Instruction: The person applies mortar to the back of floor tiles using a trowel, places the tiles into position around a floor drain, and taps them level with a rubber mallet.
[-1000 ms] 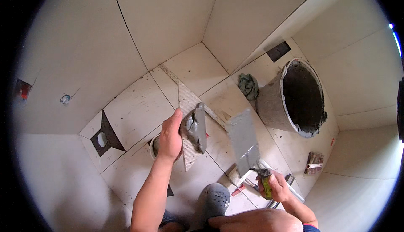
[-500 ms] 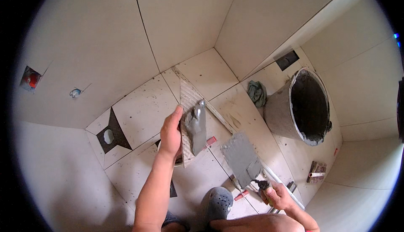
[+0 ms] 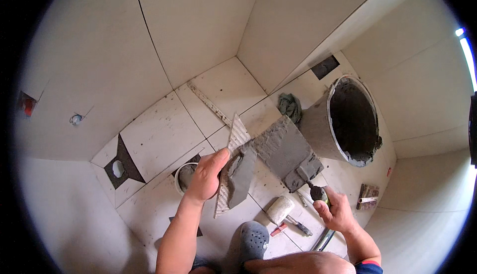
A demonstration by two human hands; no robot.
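Observation:
My left hand (image 3: 209,175) is closed on the edge of a cut piece of tile (image 3: 239,131), its ribbed back turned up. Grey mortar (image 3: 242,174) lies thick along the middle of that back. In my right hand (image 3: 336,209) is the handle of a trowel (image 3: 284,149), whose broad flat blade is smeared with mortar. The blade's far left corner meets the mortar on the tile piece. Below the trowel, a white-headed mallet (image 3: 280,210) lies on the floor by my grey clog (image 3: 254,241).
A large bucket (image 3: 318,131) smeared with mortar stands tilted toward me at the right, a dark green cloth (image 3: 289,107) beside it. A small white tub (image 3: 185,175) sits behind my left wrist. Dark triangular gaps (image 3: 130,163) surround a pipe hole. Tiled walls enclose the floor closely.
The trowel has swung up and left to the tile piece, and more mortar covers its back. The tile piece has moved slightly right and down. The mallet has come into sight.

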